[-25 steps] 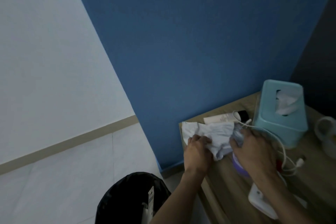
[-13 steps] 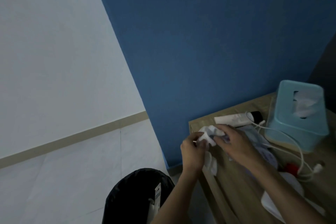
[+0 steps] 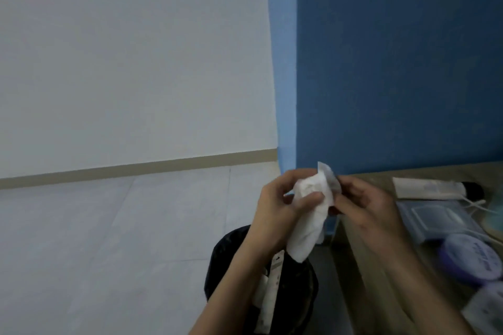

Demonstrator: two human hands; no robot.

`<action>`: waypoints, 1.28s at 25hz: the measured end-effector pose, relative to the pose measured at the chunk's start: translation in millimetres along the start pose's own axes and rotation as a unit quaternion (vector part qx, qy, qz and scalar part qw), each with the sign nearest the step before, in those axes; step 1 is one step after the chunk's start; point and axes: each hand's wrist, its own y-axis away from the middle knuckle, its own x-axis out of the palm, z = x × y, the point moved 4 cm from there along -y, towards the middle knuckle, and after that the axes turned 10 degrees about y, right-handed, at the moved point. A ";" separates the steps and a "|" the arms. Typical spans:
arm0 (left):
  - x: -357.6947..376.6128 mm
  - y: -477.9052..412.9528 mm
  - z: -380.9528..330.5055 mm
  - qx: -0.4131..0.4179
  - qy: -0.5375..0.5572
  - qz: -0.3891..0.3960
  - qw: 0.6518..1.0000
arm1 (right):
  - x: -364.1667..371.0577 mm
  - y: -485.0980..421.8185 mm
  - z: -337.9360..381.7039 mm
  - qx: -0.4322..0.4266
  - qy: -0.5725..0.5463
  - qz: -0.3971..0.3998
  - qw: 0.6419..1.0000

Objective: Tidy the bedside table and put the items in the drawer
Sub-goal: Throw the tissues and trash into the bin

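Observation:
Both my hands hold a crumpled white tissue (image 3: 309,221) in the air, left of the wooden bedside table (image 3: 378,250) and above a black bin (image 3: 231,253). My left hand (image 3: 280,204) grips its bunched upper part. My right hand (image 3: 362,207) pinches the tissue's top right edge. The tissue's lower end hangs down toward the bin. On the table lie a white tube with a black cap (image 3: 432,188), a flat blue pack (image 3: 435,219), a round purple tin (image 3: 471,260) and a white cable (image 3: 479,205).
The black bin stands on the pale tiled floor, beside the table's left side, with white scraps in it. A blue wall rises behind the table. A teal box edge (image 3: 496,215) shows at the far right.
The tissue has been lifted off the table's left corner and bunched up between both hands, now held out over the bin. The view has turned left.

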 end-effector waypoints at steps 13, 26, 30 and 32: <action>-129.1 69.4 -43.3 -0.012 0.128 -0.085 0.988 | 129.0 14.4 45.3 -0.084 0.031 0.082 0.993; -149.8 54.5 7.8 -0.061 0.081 -0.213 0.972 | 160.8 17.4 -6.9 0.041 0.062 0.123 0.990; -137.0 40.2 -22.3 -0.018 0.140 -0.145 0.979 | 153.4 -0.3 9.6 0.022 0.022 0.068 0.997; -130.0 34.2 -32.4 0.003 0.139 -0.092 0.986 | 145.3 -8.9 15.3 0.016 -0.011 0.039 0.999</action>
